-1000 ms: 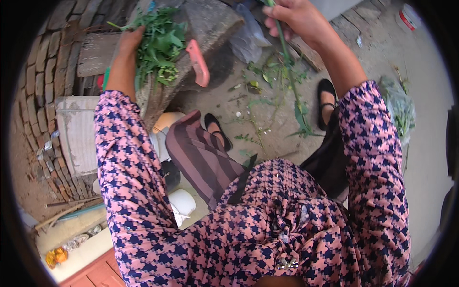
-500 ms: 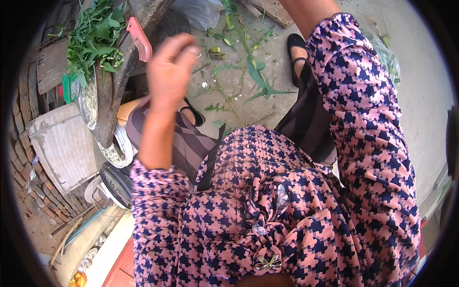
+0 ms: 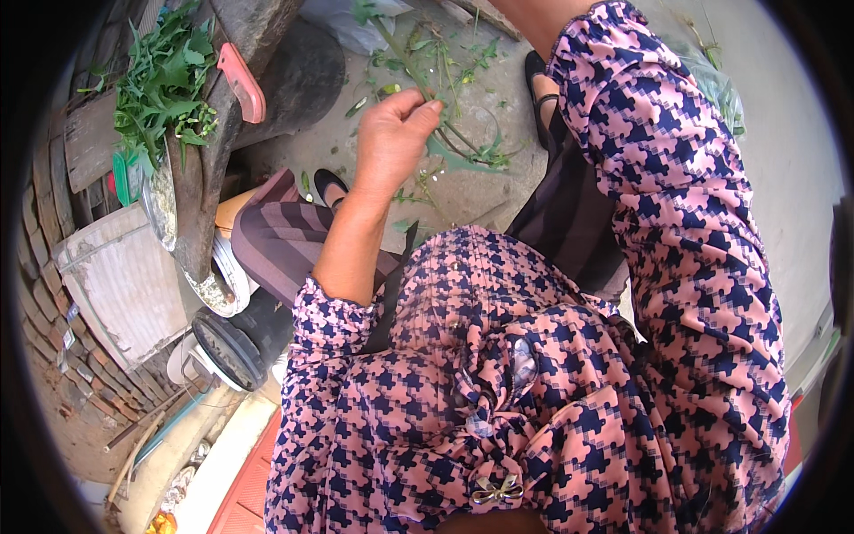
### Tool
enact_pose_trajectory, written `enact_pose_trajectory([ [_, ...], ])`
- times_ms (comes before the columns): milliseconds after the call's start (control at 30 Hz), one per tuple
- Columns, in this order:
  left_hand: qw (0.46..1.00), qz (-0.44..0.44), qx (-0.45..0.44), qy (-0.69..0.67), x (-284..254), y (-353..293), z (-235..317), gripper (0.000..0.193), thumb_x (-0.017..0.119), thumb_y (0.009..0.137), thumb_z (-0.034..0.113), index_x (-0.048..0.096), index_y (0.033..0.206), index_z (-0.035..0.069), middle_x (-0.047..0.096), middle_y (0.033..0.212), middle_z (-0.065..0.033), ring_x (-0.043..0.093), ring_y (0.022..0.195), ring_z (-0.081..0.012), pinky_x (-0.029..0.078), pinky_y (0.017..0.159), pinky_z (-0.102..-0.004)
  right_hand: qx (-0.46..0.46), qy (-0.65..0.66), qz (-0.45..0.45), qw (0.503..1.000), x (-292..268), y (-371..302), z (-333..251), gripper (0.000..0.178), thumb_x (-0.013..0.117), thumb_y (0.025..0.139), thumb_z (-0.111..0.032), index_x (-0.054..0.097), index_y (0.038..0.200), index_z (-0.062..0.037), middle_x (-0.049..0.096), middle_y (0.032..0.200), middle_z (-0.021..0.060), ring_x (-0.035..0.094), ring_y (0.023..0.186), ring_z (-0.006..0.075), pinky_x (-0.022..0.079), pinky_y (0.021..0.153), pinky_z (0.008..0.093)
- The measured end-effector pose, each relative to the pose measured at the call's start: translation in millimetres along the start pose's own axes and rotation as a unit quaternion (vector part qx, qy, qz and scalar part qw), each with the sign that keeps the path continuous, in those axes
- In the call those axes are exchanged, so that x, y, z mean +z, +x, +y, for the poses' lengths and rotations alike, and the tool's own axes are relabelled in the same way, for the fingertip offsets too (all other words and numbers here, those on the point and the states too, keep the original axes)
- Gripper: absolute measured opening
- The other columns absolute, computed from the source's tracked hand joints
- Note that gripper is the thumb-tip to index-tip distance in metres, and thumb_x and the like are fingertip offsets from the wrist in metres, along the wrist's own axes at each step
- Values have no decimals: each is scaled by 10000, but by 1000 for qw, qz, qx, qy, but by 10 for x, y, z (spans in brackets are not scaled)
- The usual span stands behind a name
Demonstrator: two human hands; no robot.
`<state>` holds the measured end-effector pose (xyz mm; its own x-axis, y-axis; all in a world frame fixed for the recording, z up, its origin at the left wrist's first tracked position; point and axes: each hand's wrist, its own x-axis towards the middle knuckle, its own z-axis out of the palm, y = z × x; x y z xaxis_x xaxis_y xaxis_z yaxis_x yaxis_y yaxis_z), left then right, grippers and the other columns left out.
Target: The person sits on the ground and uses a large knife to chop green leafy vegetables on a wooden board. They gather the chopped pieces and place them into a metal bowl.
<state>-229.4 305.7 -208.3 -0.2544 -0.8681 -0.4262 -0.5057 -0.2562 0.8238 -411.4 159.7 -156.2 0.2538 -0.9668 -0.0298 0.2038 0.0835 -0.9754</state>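
Observation:
My left hand [image 3: 397, 135] is in the upper middle, its fingers curled and thumb pressed in at a long green leafy stem [image 3: 405, 58]. That stem slants from the top edge down past my fingertips, with leaves at its lower end near the ground. My right forearm [image 3: 534, 16] runs out over the top edge, so the right hand is hidden. On the left, a heap of picked green leaves [image 3: 169, 80] lies on a worn wooden surface, beside a knife with a pink handle [image 3: 242, 82].
Leaf scraps [image 3: 431, 53] lie on the concrete between my feet. A clear plastic bag [image 3: 356, 22] sits at the top, another bag [image 3: 716, 93] at the right. Lower left are a black-rimmed bucket [image 3: 227, 343], a pale board [image 3: 124, 285] and stacked bricks [image 3: 89, 356].
My left hand has moved right, away from beside the knife, to the green stem, and its fingers have closed there. The stem has shifted left at its upper end.

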Motion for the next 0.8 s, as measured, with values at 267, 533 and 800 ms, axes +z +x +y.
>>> enact_pose_trajectory([
  [267,998,-37,41,-36,-176,0,196,237,634,892,117,669,1083,-19,559,764,50,455,702,-44,392,604,-233,37,-22,-46,998,123,-68,70,162,591,895,-121,612,888,39,648,727,131,664,557,233,512,436,333],
  [533,955,16,239,176,-341,-102,286,140,660,885,110,653,927,-24,577,723,-71,532,650,-144,431,612,-275,13,14,-27,999,36,-53,64,170,566,907,-121,624,870,35,654,702,125,653,549,225,497,424,312],
  [800,975,108,192,-31,-118,-494,19,176,645,941,138,651,1002,-26,651,832,-44,587,706,-132,478,654,-268,-10,65,27,997,-122,37,5,162,542,925,-105,604,820,2,644,681,111,618,513,197,436,398,298],
])
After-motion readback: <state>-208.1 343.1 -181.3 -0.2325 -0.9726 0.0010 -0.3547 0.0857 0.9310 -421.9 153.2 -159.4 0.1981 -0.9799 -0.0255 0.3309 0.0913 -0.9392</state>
